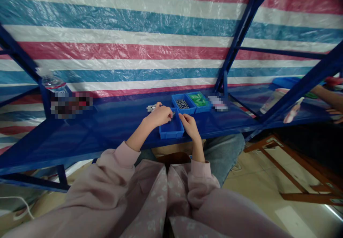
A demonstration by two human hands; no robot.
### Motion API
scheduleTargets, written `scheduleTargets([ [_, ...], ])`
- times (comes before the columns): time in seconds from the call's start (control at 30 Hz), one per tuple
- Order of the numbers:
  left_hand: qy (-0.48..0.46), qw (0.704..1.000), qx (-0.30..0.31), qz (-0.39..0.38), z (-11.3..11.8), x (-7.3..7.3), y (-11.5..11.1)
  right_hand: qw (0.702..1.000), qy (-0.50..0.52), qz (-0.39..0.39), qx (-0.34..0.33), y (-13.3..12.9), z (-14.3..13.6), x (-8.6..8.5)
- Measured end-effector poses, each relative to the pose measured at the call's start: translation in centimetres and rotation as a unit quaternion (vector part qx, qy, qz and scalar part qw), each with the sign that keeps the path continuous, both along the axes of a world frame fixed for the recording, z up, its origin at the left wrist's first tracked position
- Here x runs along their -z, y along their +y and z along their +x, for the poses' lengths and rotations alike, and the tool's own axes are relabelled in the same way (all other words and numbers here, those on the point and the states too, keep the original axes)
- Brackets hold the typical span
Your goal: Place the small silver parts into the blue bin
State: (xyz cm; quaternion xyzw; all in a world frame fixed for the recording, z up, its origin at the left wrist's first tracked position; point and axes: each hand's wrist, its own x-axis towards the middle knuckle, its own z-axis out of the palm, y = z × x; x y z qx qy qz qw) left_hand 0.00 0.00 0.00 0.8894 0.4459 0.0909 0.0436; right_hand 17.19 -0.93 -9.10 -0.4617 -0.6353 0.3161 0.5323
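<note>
A blue plastic bin [171, 134] sits near the shelf's front edge, with a few small metal parts [173, 114] toward its far end. Over that bin's left side, my left hand [160, 116] has its fingers curled in a pinch beside the metal parts. What lies between its fingertips is hidden. My right hand [189, 125] is at the bin's right wall, thumb and fingers pressed together; anything in them is too small to make out. Silvery metal pieces [151, 108] lie on the shelf just behind my left hand.
Behind stand two joined blue bins, one with small metal fasteners [182, 104], one with green pieces [197, 99]. A plastic bottle [55, 84] is at left. Blue frame posts [238, 34] rise from the shelf [120, 123]. Another person's hand [334, 113] shows at far right.
</note>
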Motion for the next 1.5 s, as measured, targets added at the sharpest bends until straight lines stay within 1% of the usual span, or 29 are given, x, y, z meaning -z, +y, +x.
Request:
scheduleTargets([
  [0.1, 0.033, 0.999, -0.008, 0.016, 0.7, 0.7, -0.1, 1.0, -0.004, -0.002, -0.001, 0.0, 0.0, 0.0],
  [0.23, 0.041, 0.998, -0.021, 0.047, 1.2, 1.0, -0.4, 1.0, -0.007, -0.001, -0.002, -0.1, 0.0, 0.0],
  [0.33, 0.054, 0.996, -0.019, 0.068, 1.4, 1.3, -0.6, 1.0, -0.01, 0.002, -0.004, -0.1, 0.0, -0.1],
  [0.5, 0.073, 0.99, -0.021, 0.117, 1.4, 2.1, -0.7, 1.0, -0.006, 0.001, -0.007, -0.1, 0.0, -0.1],
  [0.73, 0.038, 0.989, -0.068, 0.122, 1.2, 2.7, -0.3, 1.0, -0.005, 0.0, -0.008, -0.1, 0.1, -0.1],
  [0.93, 0.031, 0.989, -0.072, 0.126, 1.0, 2.8, -0.2, 1.0, 0.0, -0.003, -0.007, -0.2, 0.1, -0.1],
  [1.3, 0.025, 0.99, -0.08, 0.111, 0.9, 2.8, 0.0, 1.0, -0.004, -0.007, -0.004, -0.2, 0.1, -0.1],
  [1.43, -0.023, 0.991, -0.076, 0.108, 0.5, 2.8, 0.3, 1.0, -0.002, -0.009, -0.007, -0.1, 0.2, -0.1],
  [1.5, -0.071, 0.986, -0.093, 0.119, -0.2, 2.7, 0.7, 1.0, 0.001, -0.01, -0.01, -0.1, 0.2, -0.2],
])
